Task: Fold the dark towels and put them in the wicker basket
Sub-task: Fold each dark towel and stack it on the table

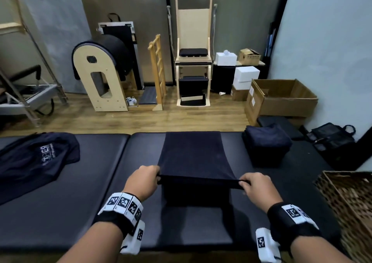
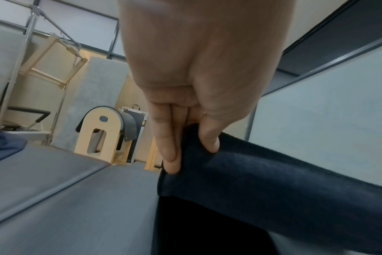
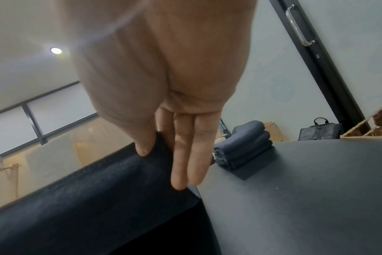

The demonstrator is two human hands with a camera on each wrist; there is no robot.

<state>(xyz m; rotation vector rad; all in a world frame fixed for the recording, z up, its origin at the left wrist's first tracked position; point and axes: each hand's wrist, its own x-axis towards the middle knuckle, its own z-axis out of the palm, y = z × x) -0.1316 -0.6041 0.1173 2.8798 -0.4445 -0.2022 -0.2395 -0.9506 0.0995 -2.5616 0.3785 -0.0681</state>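
Observation:
A dark navy towel (image 1: pixel 191 154) stretches across the black padded table (image 1: pixel 80 202), its near edge lifted off the surface. My left hand (image 1: pixel 148 177) pinches the near left corner, thumb on top and fingers beneath the towel (image 2: pixel 262 181). My right hand (image 1: pixel 252 184) pinches the near right corner of the towel (image 3: pixel 98 198) the same way. A stack of folded dark towels (image 1: pixel 265 140) sits at the table's far right, also seen as the folded stack (image 3: pixel 244 148). The wicker basket (image 1: pixel 346 202) stands at the right edge.
A crumpled dark cloth with white print (image 1: pixel 38 156) lies on the left of the table. Beyond the table's far edge are a wooden floor, exercise equipment (image 1: pixel 102 71), cardboard boxes (image 1: pixel 281 99) and a black bag (image 1: pixel 332 136).

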